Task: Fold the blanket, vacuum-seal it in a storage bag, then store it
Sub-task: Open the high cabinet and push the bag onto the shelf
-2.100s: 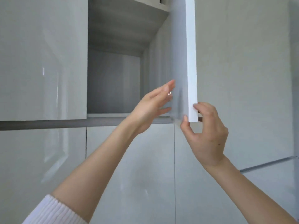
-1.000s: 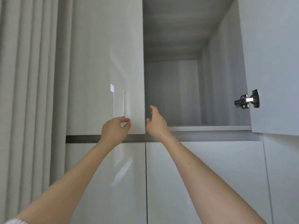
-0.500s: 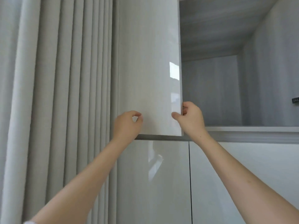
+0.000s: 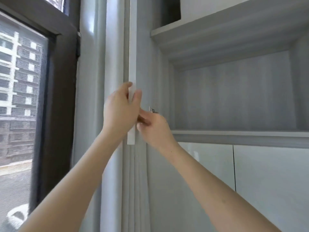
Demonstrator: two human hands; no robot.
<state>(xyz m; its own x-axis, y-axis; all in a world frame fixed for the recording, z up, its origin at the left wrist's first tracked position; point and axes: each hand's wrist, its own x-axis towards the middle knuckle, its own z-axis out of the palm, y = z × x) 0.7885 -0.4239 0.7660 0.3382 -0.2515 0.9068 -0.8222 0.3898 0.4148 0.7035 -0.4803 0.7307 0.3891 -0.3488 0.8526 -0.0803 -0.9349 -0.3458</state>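
Note:
The upper left cabinet door (image 4: 133, 47) stands swung out toward me, seen edge-on as a thin white strip. My left hand (image 4: 120, 109) grips its front edge near the bottom, thumb on one side and fingers on the other. My right hand (image 4: 153, 129) is just behind the door near its lower corner, fingers curled at the inner face; its hold is partly hidden. The open upper cabinet compartment (image 4: 234, 97) shows a bare grey interior above its shelf (image 4: 234, 133). No blanket or storage bag is in view.
Closed glossy lower cabinet doors (image 4: 250, 173) run under the shelf. A pale curtain (image 4: 108, 64) hangs left of the door. Farther left, a dark-framed window (image 4: 21, 97) looks out on buildings. A second shelf (image 4: 217, 22) sits above the compartment.
The left upper door has swung from closed to fully open, edge-on to me. Both hands followed it outward, and my view turned left, bringing the window into sight.

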